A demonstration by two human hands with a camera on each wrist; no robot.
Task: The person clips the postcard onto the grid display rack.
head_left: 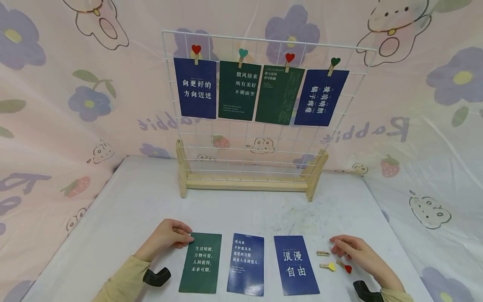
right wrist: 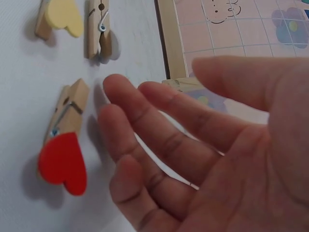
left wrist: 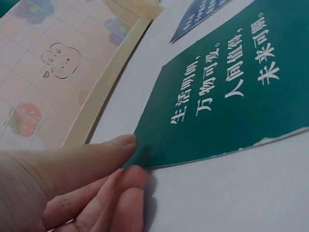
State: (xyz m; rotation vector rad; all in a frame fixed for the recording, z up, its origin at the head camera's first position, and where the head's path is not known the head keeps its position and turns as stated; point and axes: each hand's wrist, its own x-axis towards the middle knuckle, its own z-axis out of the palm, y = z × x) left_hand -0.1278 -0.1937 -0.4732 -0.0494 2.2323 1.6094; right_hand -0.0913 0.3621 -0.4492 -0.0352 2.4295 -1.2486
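At the upper left corner of a green card [head_left: 201, 281] with white writing, my left hand [head_left: 170, 235] pinches the edge between thumb and fingers. The left wrist view shows the thumb on top of that corner of the card [left wrist: 193, 140]. My right hand [head_left: 354, 251] hovers beside several small wooden clothespins, its fingers loosely bent and holding nothing. Closest to it lies a clothespin with a red heart [right wrist: 63, 162]. A clothespin with a yellow heart [head_left: 331, 266] and another wooden clothespin [head_left: 322, 253] lie just left of it.
Two blue cards, one in the middle [head_left: 245, 281] and one to the right [head_left: 299, 287], lie beside the green one. Behind stands a white wire grid [head_left: 269, 40] on a wooden base [head_left: 245, 185], with several cards clipped on by heart clothespins. A patterned cloth [head_left: 124, 92] surrounds the white table [head_left: 151, 193].
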